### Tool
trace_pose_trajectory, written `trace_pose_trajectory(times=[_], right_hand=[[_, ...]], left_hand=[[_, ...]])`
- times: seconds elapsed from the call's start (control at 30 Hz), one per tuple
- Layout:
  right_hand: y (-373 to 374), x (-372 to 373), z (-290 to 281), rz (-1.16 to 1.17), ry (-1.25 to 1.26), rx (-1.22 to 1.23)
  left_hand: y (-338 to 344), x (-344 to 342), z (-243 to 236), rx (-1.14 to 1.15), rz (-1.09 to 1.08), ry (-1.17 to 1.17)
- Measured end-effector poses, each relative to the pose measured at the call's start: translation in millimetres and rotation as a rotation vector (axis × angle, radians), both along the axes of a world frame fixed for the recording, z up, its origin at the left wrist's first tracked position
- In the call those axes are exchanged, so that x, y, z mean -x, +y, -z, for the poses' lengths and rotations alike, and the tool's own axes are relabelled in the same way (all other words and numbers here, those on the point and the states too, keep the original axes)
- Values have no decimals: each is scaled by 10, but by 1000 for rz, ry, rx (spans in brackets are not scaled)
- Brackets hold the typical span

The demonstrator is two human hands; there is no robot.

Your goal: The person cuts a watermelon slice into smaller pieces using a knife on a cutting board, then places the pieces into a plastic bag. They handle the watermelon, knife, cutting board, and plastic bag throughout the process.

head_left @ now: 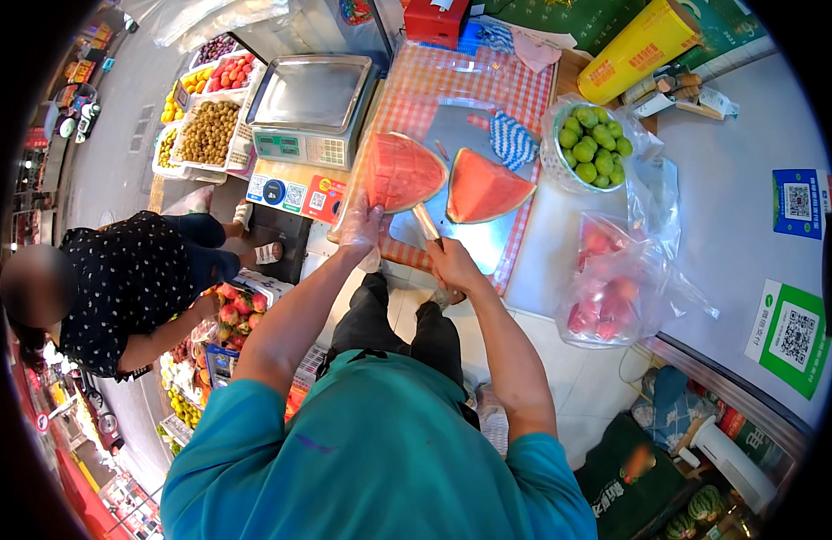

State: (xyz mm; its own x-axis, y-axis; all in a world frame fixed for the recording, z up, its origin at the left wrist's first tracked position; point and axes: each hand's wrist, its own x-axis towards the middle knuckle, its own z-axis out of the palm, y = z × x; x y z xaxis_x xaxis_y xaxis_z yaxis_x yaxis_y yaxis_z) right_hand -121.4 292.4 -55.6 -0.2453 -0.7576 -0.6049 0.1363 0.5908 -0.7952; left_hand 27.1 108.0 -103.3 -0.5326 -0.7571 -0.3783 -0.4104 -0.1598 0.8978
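Observation:
In a clear plastic glove, my left hand (362, 229) steadies a cut watermelon piece (400, 173) by its near-left edge. Score lines seem to cross its red flesh. Closed around the pale handle of a knife (424, 220), my right hand (454, 265) is just to the right of that piece; the blade is hard to make out. Another watermelon wedge (484, 187) sits apart, farther right. Both pieces rest on a shiny metal board (494, 243) over a red-checked cloth (416, 83). A blue-and-white striped cloth (513, 141) touches the board's far right.
On the left stand a weighing scale (310, 97) and fruit crates (209, 133). To the right are a basket of green fruit (596, 148) and a plastic bag of red fruit (605, 292). A yellow roll (639, 52) lies beyond. Another person (128, 292) stands at left.

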Motion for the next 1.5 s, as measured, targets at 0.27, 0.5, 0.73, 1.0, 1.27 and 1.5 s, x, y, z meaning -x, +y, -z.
trace_pose_trajectory(times=[0.27,0.5,0.73,1.0,1.27,1.5], right_hand=[[-5,-4,-105,45,-172,56],[-32,-131,-11,85,-119,56],[-516,-89,-468,169,-152,111],[-1453,465,-584,408,-420,315],[-1997,571,-454,442,-838,287],[-1986,579,-360,505,-1093,409]], left_hand=[[-263,-82,-178,-668,-80,426],[-335,71,-48,-671,-131,445],[-983,264,-447,-679,-75,495],[-2096,1469,-1230,-429,155,281],[-3433,1988,-195,400,605,-231],[-2666,2523,-1407,826,772,-630]])
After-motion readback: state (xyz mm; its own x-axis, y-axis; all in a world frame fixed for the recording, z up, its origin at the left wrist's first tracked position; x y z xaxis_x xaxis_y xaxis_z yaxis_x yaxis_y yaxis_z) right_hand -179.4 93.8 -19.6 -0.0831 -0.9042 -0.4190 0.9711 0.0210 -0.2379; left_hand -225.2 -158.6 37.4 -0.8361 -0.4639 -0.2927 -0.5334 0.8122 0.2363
